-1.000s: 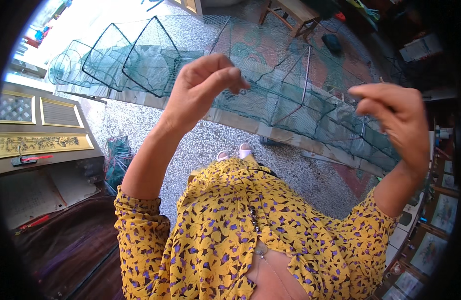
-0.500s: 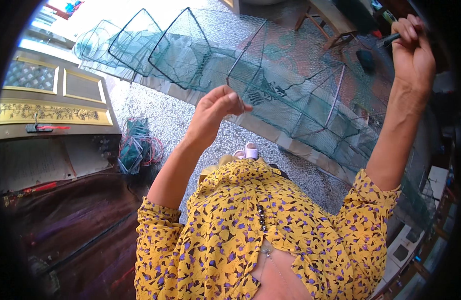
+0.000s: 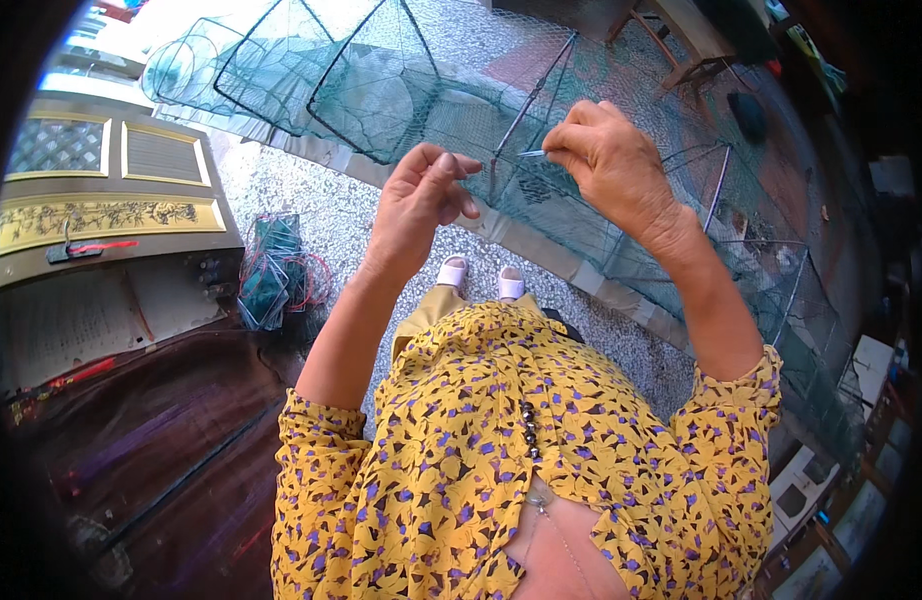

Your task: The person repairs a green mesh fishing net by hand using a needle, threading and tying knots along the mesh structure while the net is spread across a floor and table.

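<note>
Over the near side of the green net (image 3: 456,118), in the head view, both hands are found raised close together. The right hand (image 3: 617,165) has come inward from a point high beyond the net's right part; the left hand (image 3: 419,208) stays about where it was, over the net's near edge. Right hand: closed in a pinch on a slim, pale pointed tool (image 3: 532,153), its tip directed at the left hand. Left hand: fingers curled toward the thumb; whether they grip a fine strand cannot be told. Contact with the net cannot be confirmed. The net lies stretched along the pale counter (image 3: 541,249). Assessment: this closing of the gap suggests that fine two-handed work is in progress, with no finished result evident.
</note>
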